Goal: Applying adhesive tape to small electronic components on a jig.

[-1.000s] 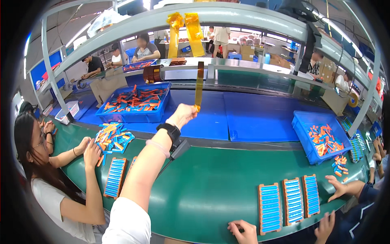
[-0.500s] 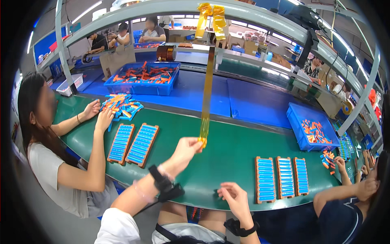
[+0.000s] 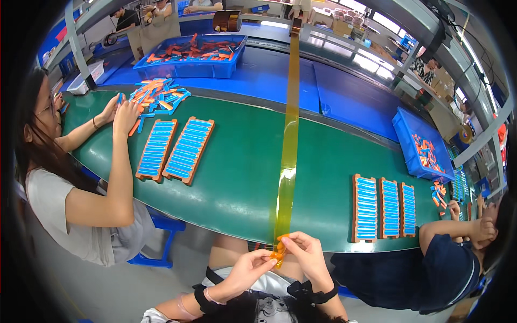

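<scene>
A long strip of amber see-through tape (image 3: 291, 107) stretches from the far side of the bench over the green tabletop to my lap. My left hand (image 3: 243, 273) pinches its crumpled near end, just in front of the bench edge. Close beside it, my right hand (image 3: 308, 257) also has thumb and fingers closed on the bunched tape end. The tape between the hands looks folded and twisted, partly hidden by fingertips. To the left lie two brown trays, one (image 3: 189, 151) nearer the tape, filled with rows of blue strips. Three similar trays, including one (image 3: 365, 209), lie to the right.
A blue bin (image 3: 183, 70) of orange and blue pieces stands at the back left, another blue bin (image 3: 404, 144) at the right. Loose pieces (image 3: 159, 97) are heaped near a co-worker's hands (image 3: 119, 114) on the left. Another person (image 3: 452, 264) sits at right.
My left hand has pulled the tape end down and toward me, past the bench edge. My right hand has come up to meet it and now grips the tape too. The view has tilted down.
</scene>
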A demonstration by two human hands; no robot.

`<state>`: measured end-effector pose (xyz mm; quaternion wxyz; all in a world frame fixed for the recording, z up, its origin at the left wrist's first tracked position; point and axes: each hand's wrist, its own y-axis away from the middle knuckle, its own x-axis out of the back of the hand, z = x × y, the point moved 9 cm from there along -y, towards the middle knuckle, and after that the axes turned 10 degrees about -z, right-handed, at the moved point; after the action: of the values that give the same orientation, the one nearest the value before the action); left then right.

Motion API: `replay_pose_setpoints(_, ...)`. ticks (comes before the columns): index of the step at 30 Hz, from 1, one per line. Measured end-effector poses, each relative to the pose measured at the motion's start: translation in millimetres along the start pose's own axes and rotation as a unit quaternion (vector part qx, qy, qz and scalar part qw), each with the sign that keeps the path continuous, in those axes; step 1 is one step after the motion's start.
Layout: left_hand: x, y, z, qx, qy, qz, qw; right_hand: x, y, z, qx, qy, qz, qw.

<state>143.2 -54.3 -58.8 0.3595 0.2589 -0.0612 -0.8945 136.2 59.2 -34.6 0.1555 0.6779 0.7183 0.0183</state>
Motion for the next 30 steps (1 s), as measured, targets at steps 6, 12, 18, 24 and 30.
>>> replay_pose_setpoints(6,-4,-4,34,0.032,0.031,-0.16,0.986,8,14,-22,0.011,-0.001,0.035,0.999)
replay_pose_setpoints(12,28,-15,115,-0.117,-0.145,-0.011,0.982,-4,21,-41,0.033,-0.016,-0.011,0.999)
replay_pose_setpoints(18,1,-51,111,-0.126,0.013,-0.068,0.99,1,15,-36,0.018,-0.018,-0.006,1.0)
replay_pose_setpoints(24,-5,-57,91,-0.152,0.025,-0.088,0.984,2,7,-32,0.02,-0.005,0.0,1.0)
replay_pose_setpoints(30,1,-44,82,-0.12,0.011,-0.083,0.989,42,42,-51,-0.103,0.245,0.114,0.957)
